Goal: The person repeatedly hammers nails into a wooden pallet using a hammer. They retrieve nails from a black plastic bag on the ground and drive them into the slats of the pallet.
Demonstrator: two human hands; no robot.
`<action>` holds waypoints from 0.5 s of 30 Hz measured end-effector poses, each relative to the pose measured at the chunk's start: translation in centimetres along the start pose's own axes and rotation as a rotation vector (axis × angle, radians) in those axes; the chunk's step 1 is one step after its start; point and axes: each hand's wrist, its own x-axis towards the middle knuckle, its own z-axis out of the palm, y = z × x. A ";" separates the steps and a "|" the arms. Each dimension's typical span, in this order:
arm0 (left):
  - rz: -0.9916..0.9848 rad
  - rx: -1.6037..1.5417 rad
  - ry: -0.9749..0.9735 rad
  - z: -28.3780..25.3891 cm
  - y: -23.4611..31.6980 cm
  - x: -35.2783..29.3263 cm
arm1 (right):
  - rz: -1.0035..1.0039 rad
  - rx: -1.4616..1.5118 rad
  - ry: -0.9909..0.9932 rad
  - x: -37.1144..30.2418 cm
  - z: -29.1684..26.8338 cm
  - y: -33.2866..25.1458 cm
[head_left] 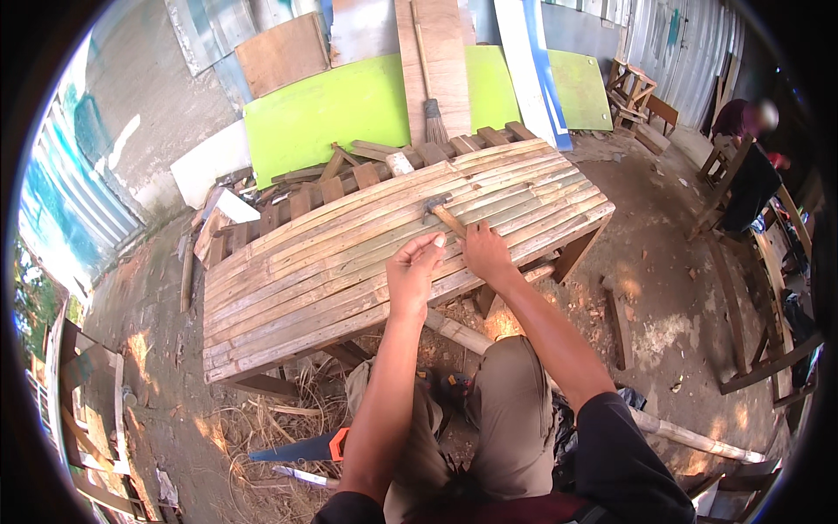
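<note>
My right hand [486, 254] is closed around the wooden handle of a hammer [449, 218]. The hammer's dark metal head points away from me, over the slatted bamboo bench top [340, 262]. Just left of it, my left hand [414, 272] is raised above the near part of the slats, with thumb and fingers pinched together. Whatever may be between those fingertips is too small to make out. The bamboo strips run lengthwise, side by side, across the bench.
On the ground by my legs lie a handsaw [301, 447] with an orange handle and a long bamboo pole [690, 434]. A broom [434, 122] leans on boards behind the bench. Wood scraps line its far edge. Another person [742, 122] is at the far right among wooden frames.
</note>
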 end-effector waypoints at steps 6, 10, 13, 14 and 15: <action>0.015 0.021 -0.063 2.1 -1.3 2.1 | 0.077 0.525 0.220 5.1 0.2 7.0; -0.029 -0.025 -0.043 1.5 -1.9 3.7 | 0.321 1.116 0.282 12.1 -1.4 10.7; -0.034 0.183 -0.164 3.8 -3.4 8.9 | 0.355 1.119 0.493 16.1 -1.8 17.7; -0.007 0.273 -0.202 4.8 -3.9 11.2 | 0.393 1.156 0.525 16.7 -1.4 19.5; 0.099 0.402 -0.239 5.3 -4.6 13.9 | 0.428 1.207 0.549 17.1 -0.7 20.4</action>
